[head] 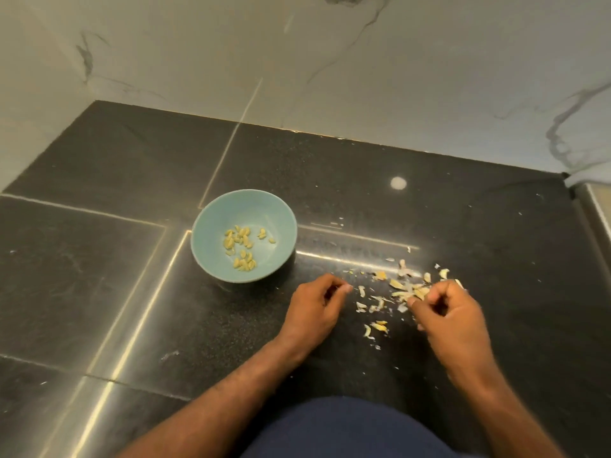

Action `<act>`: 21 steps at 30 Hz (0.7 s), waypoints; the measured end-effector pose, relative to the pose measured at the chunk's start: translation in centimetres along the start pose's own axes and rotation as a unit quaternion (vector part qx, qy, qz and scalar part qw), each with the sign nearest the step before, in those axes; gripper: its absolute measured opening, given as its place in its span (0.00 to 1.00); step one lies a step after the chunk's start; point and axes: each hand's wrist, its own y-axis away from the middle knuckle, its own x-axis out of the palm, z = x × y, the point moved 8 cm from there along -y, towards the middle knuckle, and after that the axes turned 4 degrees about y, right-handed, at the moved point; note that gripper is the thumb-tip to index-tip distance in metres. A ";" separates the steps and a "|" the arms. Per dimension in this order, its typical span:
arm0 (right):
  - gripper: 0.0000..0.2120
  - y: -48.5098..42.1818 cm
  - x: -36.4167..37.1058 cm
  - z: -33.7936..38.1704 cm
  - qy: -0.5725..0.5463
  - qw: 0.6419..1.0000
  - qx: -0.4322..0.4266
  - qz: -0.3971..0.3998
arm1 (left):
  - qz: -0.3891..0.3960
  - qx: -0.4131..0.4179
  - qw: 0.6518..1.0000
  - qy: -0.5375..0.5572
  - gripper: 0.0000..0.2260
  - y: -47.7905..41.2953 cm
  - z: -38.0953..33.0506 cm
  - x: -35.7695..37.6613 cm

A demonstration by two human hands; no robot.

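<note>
**Both hands curled over the husks, bowl beyond on the left**

Nearest to me, a dark blue cloth [347, 431] fills the bottom edge, with both forearms running out from either side of it over the black counter [185, 325].

My left hand [317, 302] sits low over bare counter, its fingers curled in and the thumb drawn up to the fingertips. I cannot tell whether anything small is pinched there. The right hand [446, 312] is near it, with a gap of counter between them. Its fingers are curled in too, knuckles up. It sits at the near edge of the husks [406, 289], and I cannot tell whether it grips one.

The husks lie scattered on the counter between the hands and just beyond the right one. They are pale and yellowish, and a few loose bits lie nearer to me.

Left of the hands there is wide open counter, crossed by bright seams. To the right there is also room, out to a pale ledge [591, 206] at the counter's end.

Further out, beyond the left hand and apart from it, a blue bowl [211, 223] stands upright with green pods [241, 247] loose in its bottom. Behind the bowl the counter runs on, with a small white spot [398, 183] to the right, until it meets the marble wall [330, 61] along a straight back edge.
</note>
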 end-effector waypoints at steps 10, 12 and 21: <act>0.11 0.2 -4.9 -1.4 -0.177 0.979 -0.014 -0.097 | -0.070 0.079 0.994 -0.021 0.16 0.1 -1.8 3.7; 0.03 -0.5 -4.6 -2.0 -0.144 0.988 -0.026 -0.051 | -0.091 0.058 0.994 -0.019 0.11 -0.3 -1.6 3.3; 0.06 -2.2 -3.1 -3.2 0.116 0.989 -0.088 -0.005 | -0.082 -0.016 0.994 -0.070 0.11 -0.1 -1.1 4.2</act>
